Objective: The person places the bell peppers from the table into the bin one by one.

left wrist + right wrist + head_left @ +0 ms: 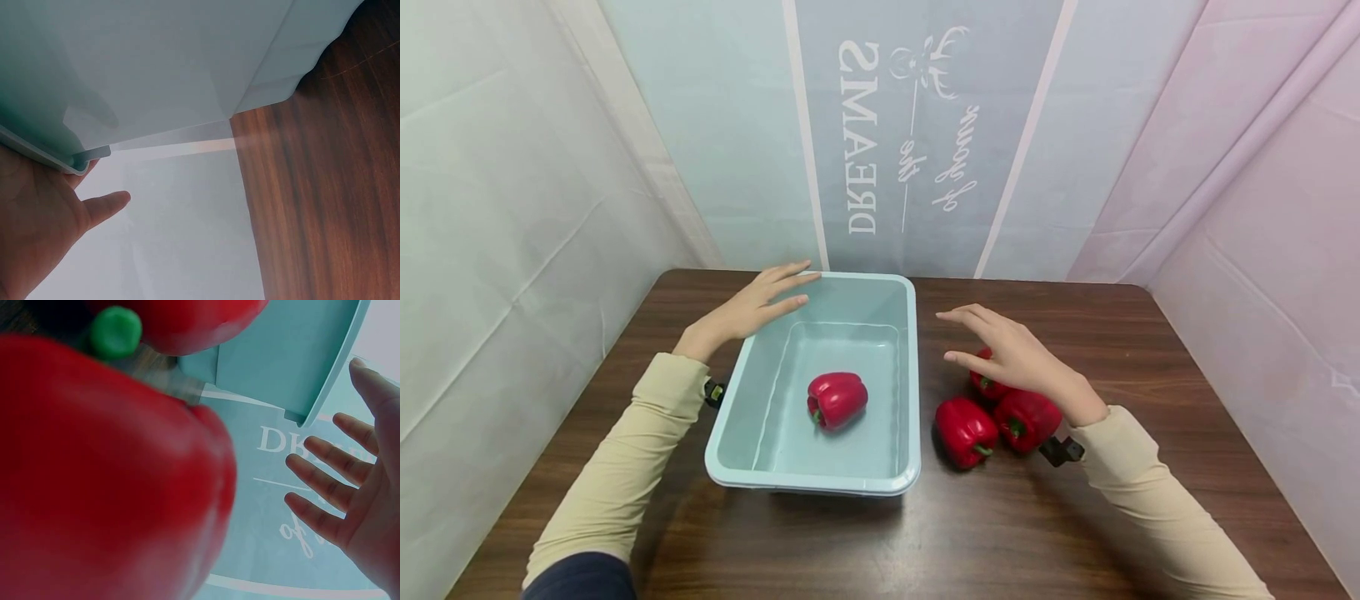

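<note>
My left hand [758,302] is over the back left corner of a pale blue plastic bin [910,375], its fingers extended. In the left wrist view the palm is beside the bin's rim [37,153], thumb spread; whether it touches cannot be told. One red bell pepper [837,401] lies on the bin floor. My right hand [1015,352] hovers over several red bell peppers right of the bin, holding nothing, fingers spread. Among them are a front pepper [966,432], a right one [1027,419] and one behind [987,375], partly hidden by the hand.
The bin and loose peppers are on a dark brown wooden table [1000,533]. Behind it hangs a blue-grey cloth [880,167] with mirrored lettering. Pale cloth walls [512,250] close in the left and right sides.
</note>
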Demonstrator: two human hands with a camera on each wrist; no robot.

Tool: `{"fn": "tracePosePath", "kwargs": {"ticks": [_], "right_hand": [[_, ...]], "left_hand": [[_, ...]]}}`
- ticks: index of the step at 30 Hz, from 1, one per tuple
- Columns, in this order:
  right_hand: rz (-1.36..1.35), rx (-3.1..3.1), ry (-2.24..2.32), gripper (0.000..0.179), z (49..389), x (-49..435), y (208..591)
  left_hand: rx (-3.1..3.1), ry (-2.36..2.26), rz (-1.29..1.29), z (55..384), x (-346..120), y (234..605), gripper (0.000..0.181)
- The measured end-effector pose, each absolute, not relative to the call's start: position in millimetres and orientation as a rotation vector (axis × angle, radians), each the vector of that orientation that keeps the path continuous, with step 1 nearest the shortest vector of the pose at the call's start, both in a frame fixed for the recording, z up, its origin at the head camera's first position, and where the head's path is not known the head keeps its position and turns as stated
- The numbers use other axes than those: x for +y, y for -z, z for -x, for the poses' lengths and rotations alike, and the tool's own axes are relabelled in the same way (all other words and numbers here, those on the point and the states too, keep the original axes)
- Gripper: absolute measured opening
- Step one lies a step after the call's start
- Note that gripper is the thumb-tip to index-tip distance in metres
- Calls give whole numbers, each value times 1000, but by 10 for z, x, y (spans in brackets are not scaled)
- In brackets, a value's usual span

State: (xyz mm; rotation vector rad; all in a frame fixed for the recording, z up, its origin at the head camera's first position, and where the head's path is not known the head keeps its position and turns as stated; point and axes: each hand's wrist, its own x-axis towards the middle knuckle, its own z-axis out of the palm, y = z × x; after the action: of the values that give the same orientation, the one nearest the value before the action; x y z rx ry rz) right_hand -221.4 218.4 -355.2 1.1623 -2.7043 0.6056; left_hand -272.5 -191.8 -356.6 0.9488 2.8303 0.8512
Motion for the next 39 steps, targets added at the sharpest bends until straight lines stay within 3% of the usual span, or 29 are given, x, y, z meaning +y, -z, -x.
{"fn": "tracePosePath", "kwargs": {"ticks": [39], "right_hand": [[-1170, -2712, -602, 57, 2101, 2221, 3658]], "left_hand": [[2844, -860, -935, 2656, -1902, 3585, 47]]}}
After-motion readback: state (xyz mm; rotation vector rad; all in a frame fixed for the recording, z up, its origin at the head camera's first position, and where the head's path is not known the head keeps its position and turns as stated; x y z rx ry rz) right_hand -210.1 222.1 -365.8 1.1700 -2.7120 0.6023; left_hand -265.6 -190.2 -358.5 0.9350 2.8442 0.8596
